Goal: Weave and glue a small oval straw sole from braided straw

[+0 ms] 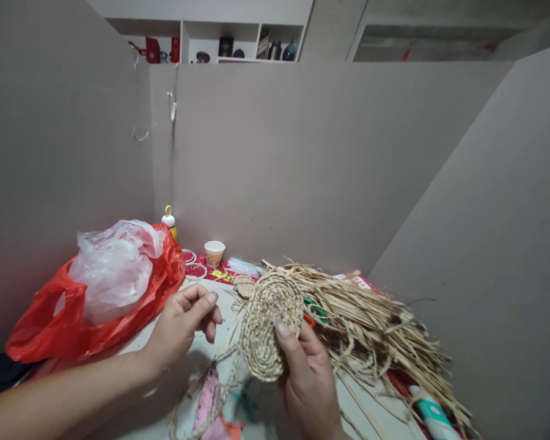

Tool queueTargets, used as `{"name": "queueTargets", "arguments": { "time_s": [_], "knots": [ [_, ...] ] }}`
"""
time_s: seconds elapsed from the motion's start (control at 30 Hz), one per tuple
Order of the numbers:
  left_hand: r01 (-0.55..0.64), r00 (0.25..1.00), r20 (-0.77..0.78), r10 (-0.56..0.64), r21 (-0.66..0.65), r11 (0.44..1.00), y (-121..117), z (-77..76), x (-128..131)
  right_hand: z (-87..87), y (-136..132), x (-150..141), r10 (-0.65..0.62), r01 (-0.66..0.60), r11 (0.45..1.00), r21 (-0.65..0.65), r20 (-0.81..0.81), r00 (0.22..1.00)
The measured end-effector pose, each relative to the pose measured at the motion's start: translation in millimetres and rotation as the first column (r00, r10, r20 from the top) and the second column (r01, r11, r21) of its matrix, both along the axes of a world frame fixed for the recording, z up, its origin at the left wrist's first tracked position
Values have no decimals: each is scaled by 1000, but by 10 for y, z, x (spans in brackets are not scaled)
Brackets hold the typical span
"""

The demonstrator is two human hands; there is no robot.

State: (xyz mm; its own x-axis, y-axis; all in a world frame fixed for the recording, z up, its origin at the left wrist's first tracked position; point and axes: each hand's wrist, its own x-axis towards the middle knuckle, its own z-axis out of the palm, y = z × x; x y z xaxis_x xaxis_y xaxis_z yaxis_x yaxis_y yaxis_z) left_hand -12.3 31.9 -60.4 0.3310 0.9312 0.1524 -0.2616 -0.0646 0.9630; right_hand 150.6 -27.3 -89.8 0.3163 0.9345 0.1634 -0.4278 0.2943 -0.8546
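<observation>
My right hand [309, 373] grips an oval coiled mat [268, 327] of plaited straw by its right edge, thumb on the face and fingers behind. The mat is tilted up towards me. From its lower left a plaited straw braid [229, 391] trails down over the table. Left of the mat and apart from it, my left hand [190, 321] is closed, its fingers curled and the thumb against the index finger. Whatever may be in that pinch is too small to make out. A pink patterned cloth or pouch [207, 400] lies under the braid.
A large bundle of dry straw [371, 324] spreads at the right, with green-handled scissors [318, 308] partly under it. A teal and white tube [433, 415] lies front right. At left sits a red plastic bag [55, 318]. A paper cup [214, 252] stands near the grey partition [275, 171].
</observation>
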Motion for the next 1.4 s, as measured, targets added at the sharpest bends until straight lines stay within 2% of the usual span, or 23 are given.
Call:
{"name": "queueTargets", "arguments": {
  "time_s": [0.2, 0.4, 0.63, 0.77, 1.1, 1.27, 1.4],
  "knots": [
    [-32, 997, -75, 32, 10, 999, 74, 42, 22, 27, 39, 77, -1, -1, 999, 33, 57, 998],
    [-42, 996, -76, 41, -17, 999, 86, 101, 5, 45, 99, 142, -70, 70, 998, 6, 168, 983],
    [-104, 995, -2, 104, -27, 994, 158, 68, -39, 68, 136, 169, -78, 73, 997, 33, 168, 983],
    [-75, 997, 28, 75, -23, 997, 173, 98, -73, 87, 133, 181, -75, 71, 997, 34, 162, 984],
    [-101, 991, -87, 102, 15, 995, 219, 59, -50, 118, 146, 178, -27, 24, 999, 22, 163, 986],
    [-73, 993, -97, 73, 5, 997, 213, 111, -60, 137, 131, 170, 8, -9, 1000, 4, 161, 987],
    [-43, 998, -50, 41, -39, 998, 209, 173, -76, 177, 130, 173, -14, 15, 1000, -9, 101, 995]
  ]
}}
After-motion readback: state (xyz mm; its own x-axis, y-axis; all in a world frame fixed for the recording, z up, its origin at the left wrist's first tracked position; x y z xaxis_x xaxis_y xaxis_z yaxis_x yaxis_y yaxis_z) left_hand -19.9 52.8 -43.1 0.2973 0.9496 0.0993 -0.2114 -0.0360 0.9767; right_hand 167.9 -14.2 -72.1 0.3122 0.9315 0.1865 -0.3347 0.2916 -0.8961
